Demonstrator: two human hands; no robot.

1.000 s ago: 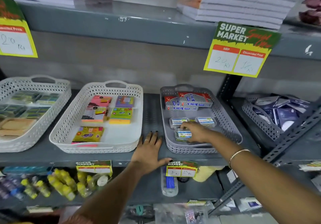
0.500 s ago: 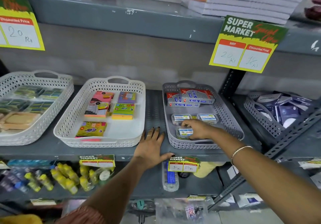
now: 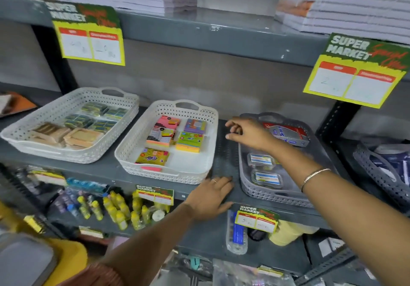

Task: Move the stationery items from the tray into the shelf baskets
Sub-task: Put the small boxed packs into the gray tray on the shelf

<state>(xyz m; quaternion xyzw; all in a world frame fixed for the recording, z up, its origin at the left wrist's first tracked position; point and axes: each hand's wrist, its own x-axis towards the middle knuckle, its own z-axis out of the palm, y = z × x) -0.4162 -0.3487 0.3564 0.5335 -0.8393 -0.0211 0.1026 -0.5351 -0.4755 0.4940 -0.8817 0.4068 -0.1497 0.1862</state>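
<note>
A grey shelf basket (image 3: 255,189) holds two small clear boxes with blue labels (image 3: 265,177) near its front and red and silver boxes (image 3: 290,136) at its back. My right hand (image 3: 249,133) hovers over the basket's far left rim, fingers loosely apart, and I see nothing in it. Flat on the shelf's front edge lies my left hand (image 3: 210,198), between the grey basket and a white basket (image 3: 165,173) of coloured sticky-note pads (image 3: 165,135). It holds nothing.
Another white basket (image 3: 66,155) with packets stands at the left. A darker basket (image 3: 381,172) sits at the far right behind a slanted shelf brace. Price signs (image 3: 352,72) hang from the upper shelf. Glue bottles (image 3: 115,210) fill the shelf below. A grey, flat object (image 3: 24,261) shows at bottom left.
My right hand has let go of the small clear box at the grey basket's front and risen up and left to the basket's far rim. My left hand stays on the shelf edge.
</note>
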